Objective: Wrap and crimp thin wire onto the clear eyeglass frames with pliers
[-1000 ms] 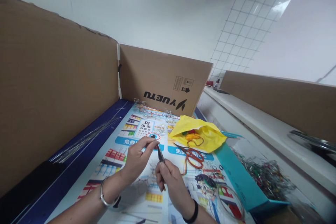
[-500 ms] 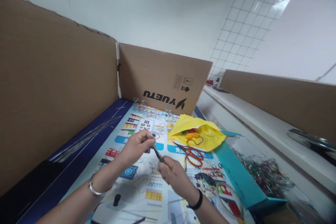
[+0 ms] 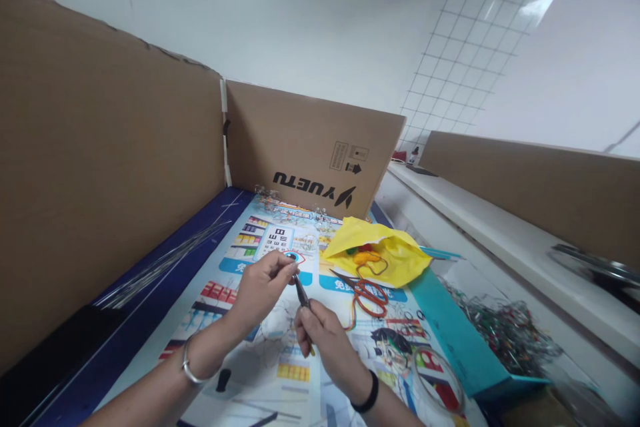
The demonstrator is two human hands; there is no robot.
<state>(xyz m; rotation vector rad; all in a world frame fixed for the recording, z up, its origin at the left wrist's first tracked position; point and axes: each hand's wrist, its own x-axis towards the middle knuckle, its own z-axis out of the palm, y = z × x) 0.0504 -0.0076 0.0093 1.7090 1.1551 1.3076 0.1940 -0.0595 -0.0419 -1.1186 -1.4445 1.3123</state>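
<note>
My right hand [image 3: 323, 333] is closed around a pair of slim, dark-jawed pliers [image 3: 301, 292], their tapered tip pointing up and to the left. A bit of yellowish handle shows below the fingers. At that tip, my left hand [image 3: 267, 287] is pinched, thumb against fingers, on something too small to make out. Just right of the hands lie orange-handled scissors [image 3: 371, 299] with dark blades. Behind them a yellow bag [image 3: 400, 260] gapes, showing orange yarn [image 3: 367, 257] inside, with a strand trailing out.
A printed poster [image 3: 250, 347] covers the table. Thin metal rods [image 3: 165, 263] lie along the left side. Tangled wire pieces [image 3: 510, 337] fill a teal box [image 3: 450, 333] at right. A clear round dish [image 3: 437, 380] sits nearby. Cardboard panels [image 3: 300, 140] stand behind and at left.
Both hands have shifted slightly, the right one a little to the left. The pliers stay in the right hand, now more upright, with their tip still at the left fingers.
</note>
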